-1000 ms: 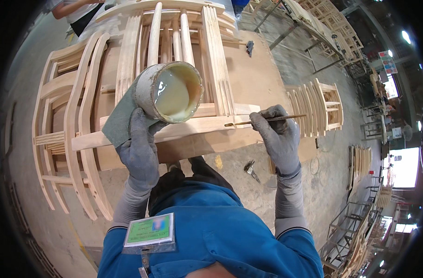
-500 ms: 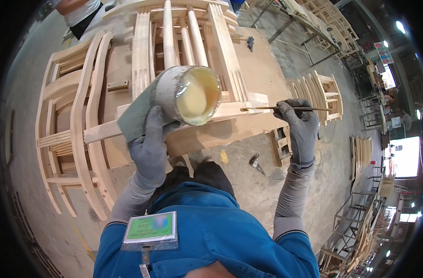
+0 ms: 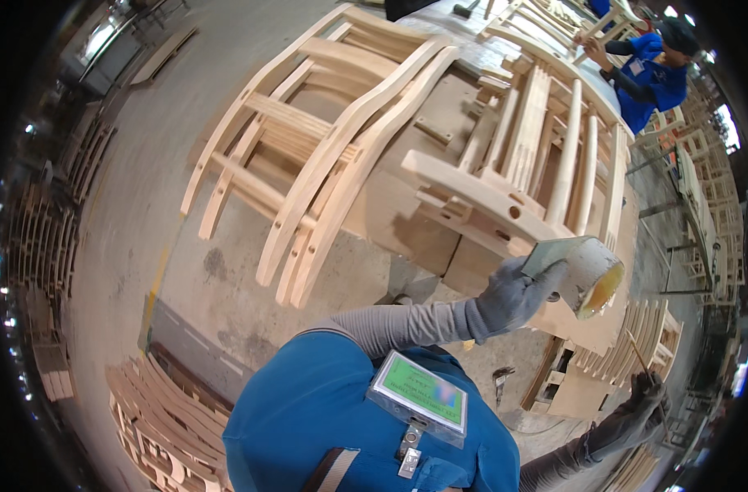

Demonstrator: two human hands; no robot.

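Observation:
My left hand, in a grey glove, is closed round a greyish-green flat piece fixed to a round pot. The pot is tilted to the right, with thick yellowish liquid showing at its smeared mouth. My right hand, gloved too, is out at the lower right, its fingers closed on a thin brown stick that points up toward the pot. Whether the stick ends in bristles cannot be made out. Beyond the pot lies an unpainted wooden chair frame with spindles, on a brown board-topped table.
Curved wooden chair frames lean together at the table's left. A co-worker in blue handles wooden parts at the far right. Curved slats stand right of the table, a dark tool lies on the floor, and more wood is stacked lower left.
The view has swung left, so the table and frames appear turned. The pot now tips more to the right. My right hand appears lower and farther right, still holding the stick.

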